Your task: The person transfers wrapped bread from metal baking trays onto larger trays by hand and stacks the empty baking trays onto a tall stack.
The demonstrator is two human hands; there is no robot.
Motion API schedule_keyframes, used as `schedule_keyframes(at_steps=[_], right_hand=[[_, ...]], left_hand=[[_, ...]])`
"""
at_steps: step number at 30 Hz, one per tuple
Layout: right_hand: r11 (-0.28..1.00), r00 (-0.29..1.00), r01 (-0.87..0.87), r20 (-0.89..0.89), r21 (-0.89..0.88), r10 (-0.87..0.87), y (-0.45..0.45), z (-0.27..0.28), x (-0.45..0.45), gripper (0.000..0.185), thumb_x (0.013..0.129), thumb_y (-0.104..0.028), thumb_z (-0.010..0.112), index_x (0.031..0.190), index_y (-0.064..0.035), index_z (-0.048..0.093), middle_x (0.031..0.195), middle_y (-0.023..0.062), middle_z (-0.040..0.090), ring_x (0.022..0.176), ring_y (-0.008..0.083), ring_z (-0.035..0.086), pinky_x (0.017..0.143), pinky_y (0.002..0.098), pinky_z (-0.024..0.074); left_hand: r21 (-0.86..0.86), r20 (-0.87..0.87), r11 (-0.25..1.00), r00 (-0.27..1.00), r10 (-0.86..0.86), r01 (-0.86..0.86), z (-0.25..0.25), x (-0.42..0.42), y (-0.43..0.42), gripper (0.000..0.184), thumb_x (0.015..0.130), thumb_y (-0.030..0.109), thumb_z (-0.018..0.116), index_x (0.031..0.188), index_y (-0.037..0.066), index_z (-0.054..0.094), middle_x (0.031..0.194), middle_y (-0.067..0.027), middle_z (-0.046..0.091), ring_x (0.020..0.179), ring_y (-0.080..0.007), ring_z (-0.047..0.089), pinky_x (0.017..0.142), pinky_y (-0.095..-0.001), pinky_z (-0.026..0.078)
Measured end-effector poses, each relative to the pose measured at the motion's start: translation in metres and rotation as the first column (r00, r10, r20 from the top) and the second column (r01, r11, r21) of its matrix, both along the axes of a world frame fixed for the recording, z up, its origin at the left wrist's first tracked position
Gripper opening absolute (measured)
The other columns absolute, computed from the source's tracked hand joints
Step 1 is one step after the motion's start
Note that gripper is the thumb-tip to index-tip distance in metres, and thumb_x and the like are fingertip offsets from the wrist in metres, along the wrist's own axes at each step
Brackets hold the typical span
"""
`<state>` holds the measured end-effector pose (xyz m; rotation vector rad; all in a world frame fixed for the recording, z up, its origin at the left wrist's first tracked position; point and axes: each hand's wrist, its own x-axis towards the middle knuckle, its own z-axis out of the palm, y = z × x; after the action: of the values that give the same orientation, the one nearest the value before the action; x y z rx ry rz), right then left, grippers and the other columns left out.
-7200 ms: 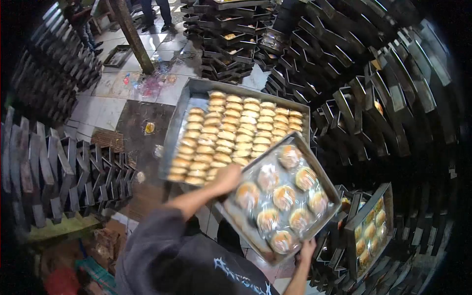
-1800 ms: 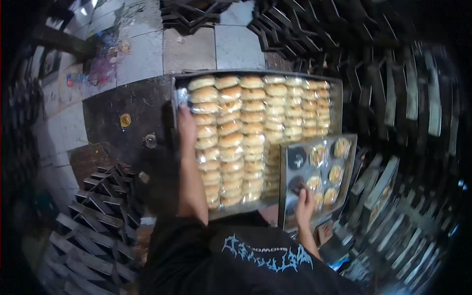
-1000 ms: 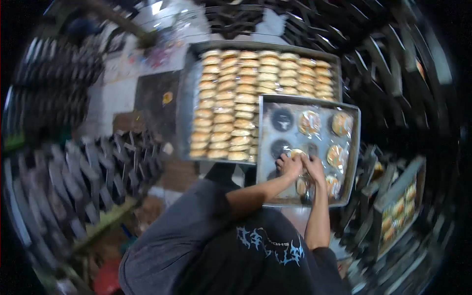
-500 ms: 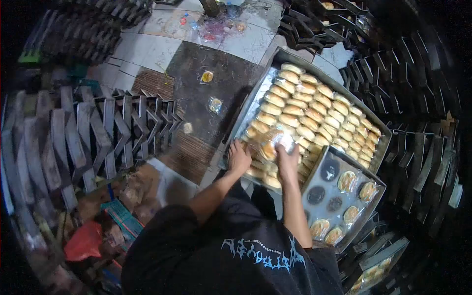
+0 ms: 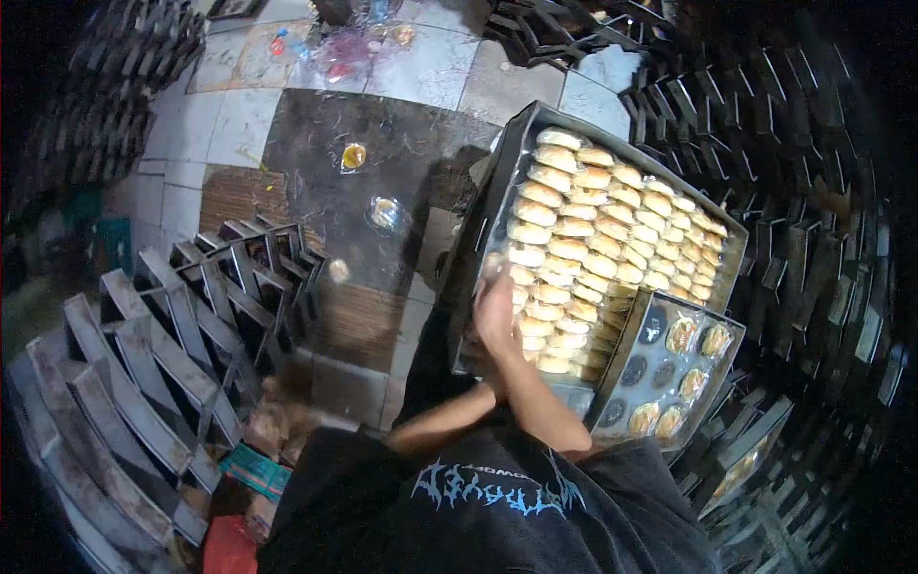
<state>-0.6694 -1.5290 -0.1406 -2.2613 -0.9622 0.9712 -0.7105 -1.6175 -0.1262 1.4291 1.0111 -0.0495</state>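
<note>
Rows of golden wrapped buns (image 5: 574,225) fill most of a large deep metal tray (image 5: 626,153) in front of me. My right hand (image 5: 494,314) is over the tray's left side, at the end of the bun rows. Its fingertips are blurred beside a pale bun (image 5: 492,261), and whether they grip it is unclear. My left hand (image 5: 496,385) is low by the tray's near edge, mostly hidden under my right forearm. Across the big tray's near right corner lies a smaller tray (image 5: 626,337) with dark round marks and several wrapped pastries (image 5: 682,335).
Stacked dark metal trays (image 5: 163,335) stand at the left, with more stacks (image 5: 794,258) along the right. Two small wrapped items, one a yellow-orange pastry (image 5: 354,157), lie on the dark floor patch. A red bag (image 5: 229,543) sits at the lower left.
My right hand has moved left and no longer shows the wrapped bun held above the rows. My left hand has dropped from the tray's left rim toward my body. The view has shifted.
</note>
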Motion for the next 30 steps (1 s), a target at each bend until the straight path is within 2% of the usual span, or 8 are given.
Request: schedule_keyframes(at_steps=[2,4,8,12,16,24,28,30], right_hand=[[0.988,0.986,-0.112,0.137,0.110,0.097,-0.019,-0.054,-0.009,0.047,0.090,-0.008,0.047,0.130,0.0102,0.032,0.117,0.0325,0.046,0.108,0.0443,0.047,0.094,0.0451,0.0378],[0.948,0.958,-0.257,0.175,0.186,0.225,-0.032,-0.043,0.006,0.044,0.090,-0.008,0.047,0.128,0.0107,0.035,0.117,0.0327,0.046,0.109,0.0438,0.047,0.095,0.0451,0.0382],[0.961,0.984,-0.174,0.003,0.217,0.178,-0.077,0.028,0.054,0.034,0.090,-0.006,0.047,0.120,0.0080,0.047,0.116,0.0296,0.050,0.109,0.0404,0.051,0.093,0.0414,0.0419],[0.986,0.991,0.129,-0.045,0.107,-0.124,-0.149,0.094,0.120,0.023,0.089,-0.006,0.050,0.110,0.0022,0.056,0.103,0.0203,0.060,0.096,0.0332,0.059,0.084,0.0374,0.0459],[0.963,0.946,0.197,0.221,0.184,-0.236,-0.228,0.115,0.204,0.019,0.089,-0.005,0.051,0.106,0.0026,0.057,0.102,0.0201,0.060,0.096,0.0350,0.058,0.084,0.0380,0.0454],[0.909,0.697,0.231,0.593,0.347,-0.403,-0.263,0.034,0.439,0.049,0.083,-0.024,0.064,0.115,0.0091,0.047,0.108,0.0286,0.054,0.101,0.0427,0.052,0.090,0.0448,0.0407],[0.835,0.960,0.203,0.271,-0.511,-0.067,-0.244,0.029,0.460,0.087,0.055,-0.059,0.078,0.104,0.0094,0.054,0.101,0.0307,0.060,0.097,0.0388,0.061,0.080,0.0424,0.0483],[0.927,0.975,0.214,0.124,-0.309,-0.184,-0.243,0.054,0.432,0.077,0.056,-0.053,0.081,0.098,0.0075,0.058,0.096,0.0273,0.063,0.092,0.0325,0.063,0.078,0.0398,0.0490]], left_hand=[[-0.077,-0.081,0.991,0.990,-0.118,0.111,0.026,-0.022,0.008,0.049,0.088,0.028,0.051,0.128,0.002,0.043,0.122,-0.0256,0.047,0.118,-0.0399,0.040,0.101,-0.0458,0.031],[0.473,-0.367,0.738,0.869,-0.332,0.482,0.026,-0.059,-0.007,0.033,0.089,0.014,0.046,0.119,-0.002,0.050,0.112,-0.0253,0.052,0.109,-0.0369,0.049,0.093,-0.0456,0.040],[0.229,-0.052,0.959,0.981,0.185,-0.169,0.070,-0.041,0.046,0.033,0.090,0.001,0.039,0.122,-0.008,0.045,0.119,-0.0290,0.050,0.105,-0.0389,0.056,0.091,-0.0428,0.047],[0.436,-0.329,0.883,0.882,0.337,-0.175,-0.034,0.037,0.068,0.065,0.096,0.034,0.035,0.139,-0.011,0.015,0.144,-0.0308,0.019,0.135,-0.0412,0.020,0.112,-0.0477,0.014],[0.495,-0.412,0.853,0.819,0.399,-0.167,-0.110,0.075,0.090,0.075,0.095,0.049,0.027,0.142,-0.008,0.010,0.148,-0.0286,0.010,0.137,-0.0391,0.014,0.112,-0.0450,0.009],[0.620,-0.280,0.722,0.772,0.570,-0.308,-0.055,0.092,0.059,0.050,0.092,0.035,0.042,0.106,-0.012,0.054,0.104,-0.0349,0.055,0.098,-0.0477,0.053,0.090,-0.0486,0.040],[0.510,-0.479,0.848,0.771,0.419,-0.145,-0.041,0.071,0.042,0.046,0.091,0.031,0.045,0.106,-0.012,0.054,0.102,-0.0337,0.056,0.099,-0.0475,0.053,0.090,-0.0479,0.040],[0.619,-0.364,0.776,0.830,0.422,-0.123,-0.033,0.063,0.048,0.047,0.091,0.030,0.046,0.112,-0.012,0.051,0.110,-0.0342,0.053,0.106,-0.0466,0.050,0.093,-0.0462,0.039]])
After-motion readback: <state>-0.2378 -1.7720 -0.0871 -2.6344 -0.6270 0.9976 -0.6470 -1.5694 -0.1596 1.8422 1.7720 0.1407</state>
